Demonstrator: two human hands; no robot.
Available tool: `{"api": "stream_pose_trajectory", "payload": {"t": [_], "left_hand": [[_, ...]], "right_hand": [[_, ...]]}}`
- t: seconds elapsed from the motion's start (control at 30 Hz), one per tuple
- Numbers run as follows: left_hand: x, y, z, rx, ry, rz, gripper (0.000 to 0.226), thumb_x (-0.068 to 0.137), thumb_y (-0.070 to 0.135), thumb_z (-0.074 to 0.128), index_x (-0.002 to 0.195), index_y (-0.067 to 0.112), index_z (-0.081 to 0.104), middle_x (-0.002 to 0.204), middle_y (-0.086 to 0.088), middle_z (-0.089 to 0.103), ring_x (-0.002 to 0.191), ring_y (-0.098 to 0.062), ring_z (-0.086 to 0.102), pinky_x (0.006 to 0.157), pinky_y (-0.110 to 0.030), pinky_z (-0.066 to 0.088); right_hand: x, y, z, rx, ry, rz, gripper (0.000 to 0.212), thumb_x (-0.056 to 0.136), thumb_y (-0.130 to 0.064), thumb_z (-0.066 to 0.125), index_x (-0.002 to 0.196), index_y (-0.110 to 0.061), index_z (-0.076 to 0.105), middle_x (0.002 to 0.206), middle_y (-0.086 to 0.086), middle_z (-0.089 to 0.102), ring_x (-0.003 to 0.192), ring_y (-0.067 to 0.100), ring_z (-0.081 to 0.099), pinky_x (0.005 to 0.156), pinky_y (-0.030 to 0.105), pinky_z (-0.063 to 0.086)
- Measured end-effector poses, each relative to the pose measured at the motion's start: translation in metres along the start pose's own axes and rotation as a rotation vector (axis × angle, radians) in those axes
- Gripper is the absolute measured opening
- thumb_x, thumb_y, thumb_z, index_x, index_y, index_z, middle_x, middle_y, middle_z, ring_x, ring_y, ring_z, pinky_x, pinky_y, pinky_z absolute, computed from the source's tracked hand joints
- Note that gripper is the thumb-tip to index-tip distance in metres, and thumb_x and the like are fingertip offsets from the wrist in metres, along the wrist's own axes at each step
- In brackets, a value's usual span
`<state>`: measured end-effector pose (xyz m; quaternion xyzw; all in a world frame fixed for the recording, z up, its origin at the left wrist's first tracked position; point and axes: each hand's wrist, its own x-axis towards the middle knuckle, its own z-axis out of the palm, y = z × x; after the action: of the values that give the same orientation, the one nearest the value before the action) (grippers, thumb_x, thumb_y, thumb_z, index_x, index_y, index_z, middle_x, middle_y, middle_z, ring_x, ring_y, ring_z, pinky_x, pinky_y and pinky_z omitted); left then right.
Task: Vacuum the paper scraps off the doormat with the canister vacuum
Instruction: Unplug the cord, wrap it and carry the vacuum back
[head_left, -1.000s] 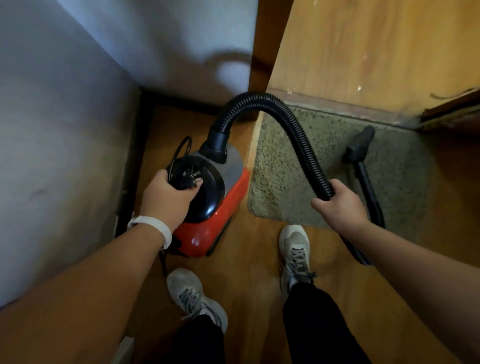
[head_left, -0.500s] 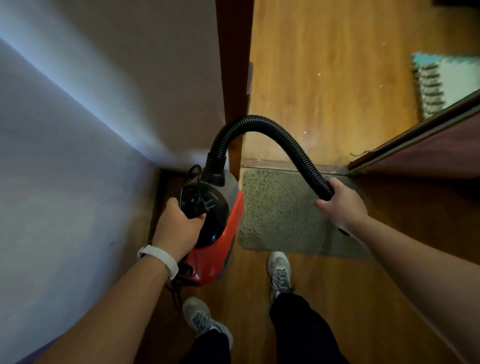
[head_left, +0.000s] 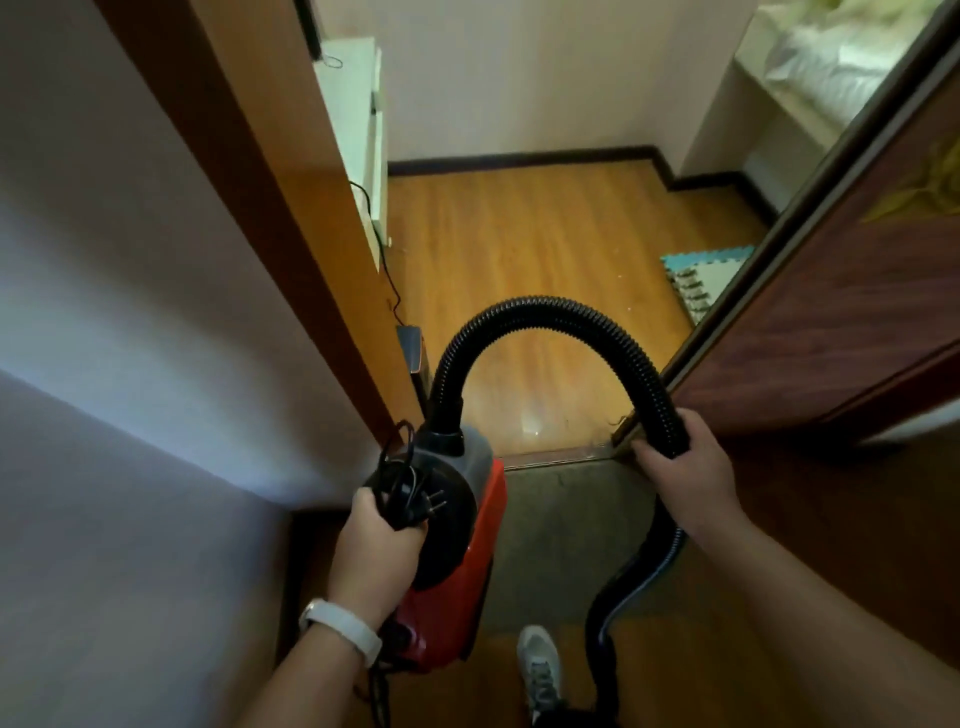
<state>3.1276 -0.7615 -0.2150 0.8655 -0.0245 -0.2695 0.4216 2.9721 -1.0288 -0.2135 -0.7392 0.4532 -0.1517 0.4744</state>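
My left hand grips the black top handle of the red canister vacuum, together with its coiled cord and plug; the canister hangs off the floor. A black ribbed hose arches from the canister over to my right hand, which is closed around it. Below that hand the hose and wand drop toward the floor. The grey-green doormat lies under the doorway threshold, in shadow. I see no paper scraps on it from here.
A wooden door frame stands on the left and an open dark-wood door on the right. Beyond the threshold lies a wooden floor with a foam mat, a white cabinet and a bed. My shoe is below.
The view has tilted up into the room beyond the doorway. The canister has risen higher in my left hand, and the hose arch stands taller. Both grips are unchanged.
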Motion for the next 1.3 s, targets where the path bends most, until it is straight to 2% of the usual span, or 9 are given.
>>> {"api": "stream_pose_trajectory", "payload": {"t": [0.17,0.27,0.43,0.53,0.67,0.87,1.03,1.2,1.3], "left_hand": [[-0.006,0.055,0.036,-0.081,0.027,0.043,0.019,0.084,0.017,0.067,0.093,0.018,0.05,0.083,-0.009,0.065,0.075,-0.028,0.065,0.064,-0.043,0.055],[-0.01,0.078,0.06,-0.102,-0.014,0.062,0.022,0.084,0.02,0.067,0.096,0.023,0.049,0.085,-0.01,0.065,0.075,-0.029,0.065,0.062,-0.042,0.056],[-0.015,0.111,0.081,-0.166,-0.116,0.219,0.018,0.09,0.015,0.063,0.097,0.024,0.05,0.077,-0.009,0.063,0.064,-0.023,0.062,0.057,-0.038,0.054],[-0.013,0.13,0.086,-0.243,-0.179,0.281,0.019,0.092,0.006,0.061,0.102,0.021,0.053,0.067,-0.01,0.057,0.054,-0.021,0.055,0.05,-0.031,0.05],[0.002,0.145,0.095,-0.267,-0.285,0.297,0.013,0.094,0.008,0.061,0.103,0.011,0.052,0.061,-0.012,0.054,0.047,-0.022,0.052,0.046,-0.033,0.046],[0.01,0.175,0.113,-0.267,-0.499,0.36,0.009,0.097,0.016,0.059,0.098,0.012,0.051,0.061,-0.013,0.052,0.04,-0.02,0.047,0.042,-0.031,0.041],[0.007,0.192,0.125,-0.255,-0.691,0.402,0.009,0.098,0.013,0.057,0.103,0.016,0.05,0.063,-0.013,0.052,0.045,-0.023,0.047,0.046,-0.034,0.042],[-0.009,0.208,0.146,-0.16,-0.798,0.499,0.014,0.096,0.017,0.06,0.105,0.01,0.051,0.06,-0.011,0.05,0.042,-0.018,0.046,0.041,-0.03,0.039],[-0.028,0.21,0.163,-0.108,-0.826,0.516,0.014,0.094,0.019,0.063,0.103,0.017,0.052,0.055,-0.006,0.052,0.04,-0.016,0.048,0.04,-0.029,0.041]], "right_hand": [[-0.007,-0.008,-0.031,0.071,-0.094,-0.019,0.018,0.09,-0.019,0.07,0.103,-0.024,0.057,0.088,0.01,0.06,0.079,0.024,0.058,0.062,0.031,0.044],[-0.003,-0.013,-0.047,0.12,-0.041,-0.04,0.016,0.091,-0.024,0.069,0.102,-0.024,0.058,0.085,0.005,0.06,0.076,0.019,0.058,0.062,0.029,0.045],[0.003,-0.032,-0.072,0.142,0.064,-0.109,0.013,0.09,-0.03,0.068,0.097,-0.032,0.058,0.084,0.005,0.063,0.077,0.021,0.062,0.065,0.038,0.052],[0.001,-0.044,-0.086,0.118,0.122,-0.155,0.016,0.091,-0.031,0.068,0.099,-0.035,0.055,0.084,0.004,0.062,0.074,0.013,0.06,0.063,0.031,0.051],[-0.012,-0.06,-0.097,0.064,0.149,-0.189,0.02,0.091,-0.03,0.067,0.103,-0.035,0.051,0.086,0.005,0.063,0.077,0.01,0.059,0.061,0.019,0.048],[-0.037,-0.075,-0.099,0.061,0.275,-0.113,0.028,0.09,-0.032,0.068,0.109,-0.042,0.049,0.089,-0.005,0.063,0.082,0.003,0.061,0.071,0.025,0.055],[-0.056,-0.079,-0.095,0.182,0.445,-0.029,0.027,0.092,-0.029,0.067,0.101,-0.046,0.049,0.084,0.003,0.063,0.074,0.02,0.065,0.066,0.038,0.059],[-0.084,-0.064,-0.108,0.274,0.619,0.044,0.027,0.094,-0.02,0.066,0.101,-0.04,0.05,0.072,0.0,0.06,0.057,0.007,0.059,0.054,0.019,0.053],[-0.105,-0.048,-0.126,0.291,0.689,0.127,0.026,0.094,-0.022,0.067,0.102,-0.041,0.05,0.072,0.002,0.061,0.056,0.004,0.059,0.052,0.017,0.051]]}}
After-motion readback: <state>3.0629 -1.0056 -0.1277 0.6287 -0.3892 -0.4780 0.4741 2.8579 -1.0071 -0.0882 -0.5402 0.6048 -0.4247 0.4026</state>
